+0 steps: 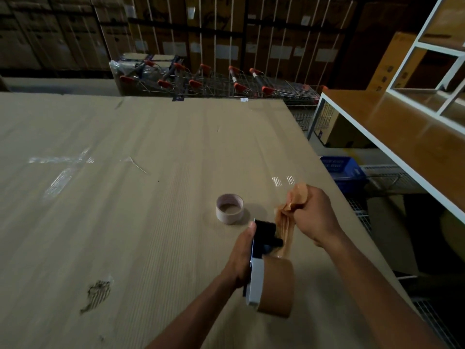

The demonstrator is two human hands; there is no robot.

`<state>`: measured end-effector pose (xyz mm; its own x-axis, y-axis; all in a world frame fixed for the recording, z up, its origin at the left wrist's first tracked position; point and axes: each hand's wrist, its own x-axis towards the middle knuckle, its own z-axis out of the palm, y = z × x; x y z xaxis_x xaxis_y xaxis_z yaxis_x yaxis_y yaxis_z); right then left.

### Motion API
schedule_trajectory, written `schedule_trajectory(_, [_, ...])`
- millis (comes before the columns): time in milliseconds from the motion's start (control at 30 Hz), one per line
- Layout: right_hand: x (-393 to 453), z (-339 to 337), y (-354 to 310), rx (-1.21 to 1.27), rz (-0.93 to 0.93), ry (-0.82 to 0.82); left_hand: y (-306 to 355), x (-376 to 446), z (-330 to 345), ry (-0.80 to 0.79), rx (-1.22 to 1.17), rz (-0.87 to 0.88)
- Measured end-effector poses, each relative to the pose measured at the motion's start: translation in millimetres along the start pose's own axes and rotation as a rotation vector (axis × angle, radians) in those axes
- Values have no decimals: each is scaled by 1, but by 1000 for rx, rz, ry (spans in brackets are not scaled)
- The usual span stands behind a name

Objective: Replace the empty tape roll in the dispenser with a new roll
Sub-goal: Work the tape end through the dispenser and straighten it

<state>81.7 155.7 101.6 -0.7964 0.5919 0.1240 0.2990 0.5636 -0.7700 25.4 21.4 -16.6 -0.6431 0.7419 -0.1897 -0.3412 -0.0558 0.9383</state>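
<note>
l hand grips dispenser | r hand pinches tape end | empty core just left

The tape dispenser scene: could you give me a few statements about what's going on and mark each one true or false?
1. The left hand holds the tape dispenser. True.
2. The empty tape core is still in the dispenser. False: it sits on the cardboard surface, apart from the dispenser.
3. The right hand grips a crumpled tape end. True.
4. The new brown roll lies flat on the surface. False: it is mounted on the dispenser.
</note>
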Motion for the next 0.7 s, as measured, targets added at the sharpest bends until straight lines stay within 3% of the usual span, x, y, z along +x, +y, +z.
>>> schedule_trajectory(133, [-2, 3, -20, -42, -152, -15, 8, -3, -8, 18, -68, 49])
schedule_trajectory(333, [8, 11, -10, 273, 155, 25, 7, -19, -6, -32, -251, 91])
schedule_trajectory(500, [10, 1, -27, 185, 26, -145, 5, -16, -12, -122, -292, -45])
schedule_trajectory(600, [12, -5, -39, 67, -55, -154, 5, -12, -13, -93, -196, -46])
schedule_trajectory(700, [18, -4, -41, 51, -30, -105, 17, -15, -12, -44, -69, 98])
